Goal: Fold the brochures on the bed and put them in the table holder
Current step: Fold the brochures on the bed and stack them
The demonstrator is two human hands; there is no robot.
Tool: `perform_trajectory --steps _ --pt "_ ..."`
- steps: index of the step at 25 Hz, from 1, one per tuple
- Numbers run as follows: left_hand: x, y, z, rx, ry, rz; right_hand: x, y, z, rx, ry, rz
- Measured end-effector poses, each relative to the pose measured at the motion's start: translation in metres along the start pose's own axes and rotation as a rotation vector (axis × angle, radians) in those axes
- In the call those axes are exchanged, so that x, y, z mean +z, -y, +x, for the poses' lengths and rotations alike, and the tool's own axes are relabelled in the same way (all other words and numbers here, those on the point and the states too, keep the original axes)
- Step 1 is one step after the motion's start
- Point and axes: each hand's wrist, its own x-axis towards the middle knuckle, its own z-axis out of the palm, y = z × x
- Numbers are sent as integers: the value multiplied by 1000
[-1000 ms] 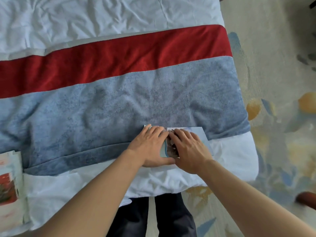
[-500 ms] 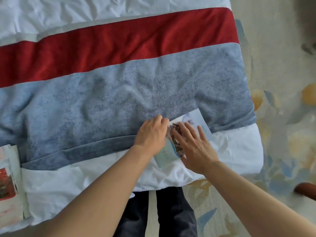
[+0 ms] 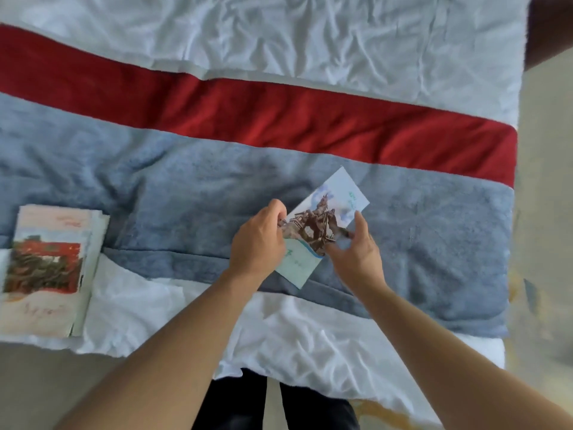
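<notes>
A folded brochure (image 3: 322, 225) with a brown statue picture and pale blue sky is tilted above the grey-blue blanket (image 3: 155, 193) on the bed. My left hand (image 3: 257, 243) pinches its left edge. My right hand (image 3: 356, 252) holds its right lower edge with thumb and fingers. A stack of unfolded brochures (image 3: 49, 268) with a red picture on top lies at the bed's left front edge. The table holder is not in view.
A red band (image 3: 279, 119) and white sheet (image 3: 310, 35) cover the bed behind the blanket. The bed's right edge meets the pale floor (image 3: 545, 212). My dark trouser legs (image 3: 276, 408) stand against the bed's front edge.
The brochure was pressed flat under both hands on the bed; now both hands have lifted it off the blanket, tilted. The camera view has swung left, showing the stack more fully.
</notes>
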Motion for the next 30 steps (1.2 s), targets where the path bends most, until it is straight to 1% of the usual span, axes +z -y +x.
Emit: perform_trajectory --steps 4,9,11,14,16,18,20,23,26,30 --pt "-14 16 -7 -109 -116 -51 23 39 10 -97 35 89" --pt "-41 33 -28 -129 -190 -81 52 80 5 -147 54 136" --pt "-52 44 -32 -184 -232 -152 66 93 -2 -185 73 108" --pt "-70 70 -36 -285 -216 -355 90 109 -13 -241 96 80" --pt "-82 95 -43 -341 -220 -386 107 121 -21 -256 96 76" --pt "-96 119 -52 -349 -281 -296 124 133 -31 -287 93 30" --pt "-113 145 -64 -279 -332 -109 145 146 -48 -342 83 -17" --pt "-143 191 -84 -174 -322 138 186 170 -80 -397 86 -43" --pt "-172 238 -111 -169 -310 238 228 195 -111 -436 120 -87" --pt "-196 290 -142 -233 -288 305 273 218 -145 -554 176 -219"
